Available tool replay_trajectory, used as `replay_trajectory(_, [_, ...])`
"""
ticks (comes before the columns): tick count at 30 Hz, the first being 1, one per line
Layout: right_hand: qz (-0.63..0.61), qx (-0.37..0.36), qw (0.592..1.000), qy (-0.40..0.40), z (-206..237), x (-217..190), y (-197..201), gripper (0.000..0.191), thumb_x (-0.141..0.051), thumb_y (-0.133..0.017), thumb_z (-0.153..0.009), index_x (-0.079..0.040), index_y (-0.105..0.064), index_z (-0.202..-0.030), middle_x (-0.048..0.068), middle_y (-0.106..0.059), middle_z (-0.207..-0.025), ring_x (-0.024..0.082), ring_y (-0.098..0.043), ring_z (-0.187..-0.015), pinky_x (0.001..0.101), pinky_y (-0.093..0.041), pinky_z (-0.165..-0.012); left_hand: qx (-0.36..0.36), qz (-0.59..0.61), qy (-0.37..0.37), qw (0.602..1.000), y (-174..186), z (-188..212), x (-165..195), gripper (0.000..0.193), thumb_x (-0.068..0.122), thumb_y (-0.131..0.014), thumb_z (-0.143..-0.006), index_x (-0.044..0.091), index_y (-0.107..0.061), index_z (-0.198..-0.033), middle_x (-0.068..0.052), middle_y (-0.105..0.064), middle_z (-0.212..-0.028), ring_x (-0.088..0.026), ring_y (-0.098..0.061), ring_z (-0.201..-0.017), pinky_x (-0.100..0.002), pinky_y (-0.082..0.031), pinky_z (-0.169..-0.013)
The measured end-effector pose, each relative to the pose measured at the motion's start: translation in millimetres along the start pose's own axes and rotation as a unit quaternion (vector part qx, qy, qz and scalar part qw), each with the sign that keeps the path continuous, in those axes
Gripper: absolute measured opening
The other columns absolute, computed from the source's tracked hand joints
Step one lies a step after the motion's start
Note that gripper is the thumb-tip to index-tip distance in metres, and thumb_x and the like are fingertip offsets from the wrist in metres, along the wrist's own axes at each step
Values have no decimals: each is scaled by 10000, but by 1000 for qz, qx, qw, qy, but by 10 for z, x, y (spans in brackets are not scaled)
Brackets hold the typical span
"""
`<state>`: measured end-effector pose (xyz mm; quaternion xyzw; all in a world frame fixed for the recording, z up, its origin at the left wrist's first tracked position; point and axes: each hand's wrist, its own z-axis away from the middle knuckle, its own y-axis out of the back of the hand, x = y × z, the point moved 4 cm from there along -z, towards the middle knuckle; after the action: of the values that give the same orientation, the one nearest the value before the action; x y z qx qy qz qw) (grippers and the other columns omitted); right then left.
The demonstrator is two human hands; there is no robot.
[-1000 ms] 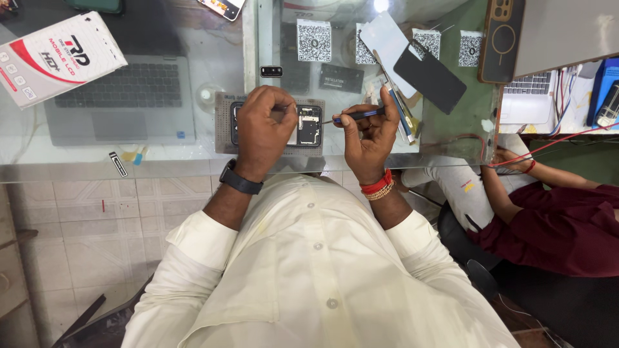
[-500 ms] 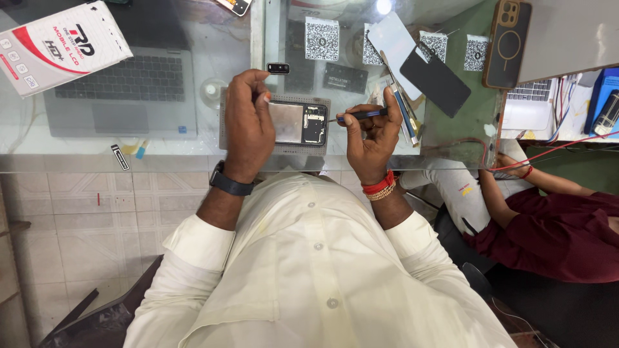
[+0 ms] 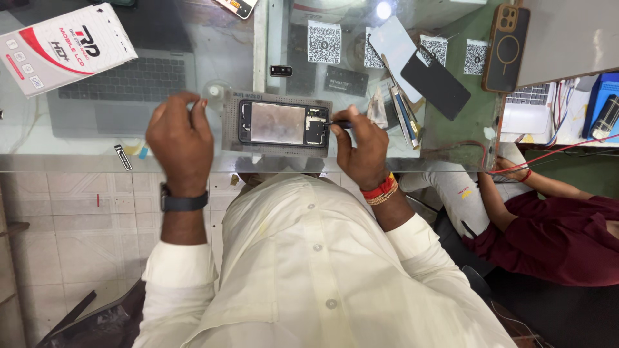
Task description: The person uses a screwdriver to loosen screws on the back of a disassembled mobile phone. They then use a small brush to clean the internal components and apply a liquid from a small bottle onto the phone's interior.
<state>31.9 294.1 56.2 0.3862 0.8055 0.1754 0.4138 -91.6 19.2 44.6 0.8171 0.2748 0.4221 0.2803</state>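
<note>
An opened phone (image 3: 278, 123), its back off and insides showing, lies on a grey mat (image 3: 232, 138) on the glass surface (image 3: 193, 71). The right hand (image 3: 361, 145) has its fingers clamped on a thin dark tool (image 3: 340, 124) whose tip touches the phone's right end. The left hand (image 3: 179, 138) hovers just left of the mat, fingers curled together and holding nothing visible. A white box (image 3: 68, 46) lies at the far left, above a laptop (image 3: 129, 84) under the glass

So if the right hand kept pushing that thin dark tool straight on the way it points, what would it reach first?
Probably the opened black phone on the grey work mat. The right hand aims its thin dark tool left, the tip already at the phone's near end; whether it touches is unclear.
</note>
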Motion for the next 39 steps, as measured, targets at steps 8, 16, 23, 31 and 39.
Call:
replay_trajectory(8, [47, -34, 997, 56, -258, -189, 166, 593, -30, -803, -947, -146, -516, -1453, 37, -746, -1030, 178, -748, -910, 523, -481, -1112, -269, -44, -7, 962, 385, 272, 200, 358, 390, -879, -790, 78, -714, -734, -104, -607, -571, -272, -581, -519, -415, -430, -489])
replay_trajectory(16, [34, -25, 999, 31, -194, -106, 150, 515, -70, -766, -1026, -116, -523, -1478, 82, -751, -1109, 193, -751, -987, 468, -442, -1165, -199, 71, -156, 965, 5, 272, 812, 333, 283, -808, -852, 55, -752, -1087, -109, -686, -1102, -310, -620, -1112, -475, -483, -975])
replay_trajectory(23, [-54, -54, 997, 8, -274, -155, 173, 485, 0, -575, -1094, -77, -446, -1556, 171, -726, -1302, 263, -764, -1135, 465, -422, -1156, -188, 30, -249, 950, -325, 314, 1003, 526, 333, -786, -855, 7, -707, -1259, -142, -678, -1280, -326, -564, -1280, -502, -410, -1150])
replay_trajectory(31, [-5, -43, 998, 51, -249, -115, 170, 542, 42, -660, -1035, -78, -469, -1528, 91, -753, -1189, 199, -754, -1006, 484, -407, -1169, -224, 38, -241, 944, -370, 382, 945, 787, 542, -778, -728, -63, -686, -1223, -187, -660, -1303, -360, -563, -1275, -584, -346, -1166])
replay_trajectory(39, [-59, -78, 995, 22, -315, -60, 246, 486, 28, -629, -1040, -48, -499, -1503, 114, -742, -1271, 211, -761, -1096, 458, -437, -1138, -174, -79, -261, 946, -445, 512, 964, 383, 183, -666, -948, 13, -681, -1292, -161, -640, -1394, -348, -546, -1376, -570, -351, -1222])
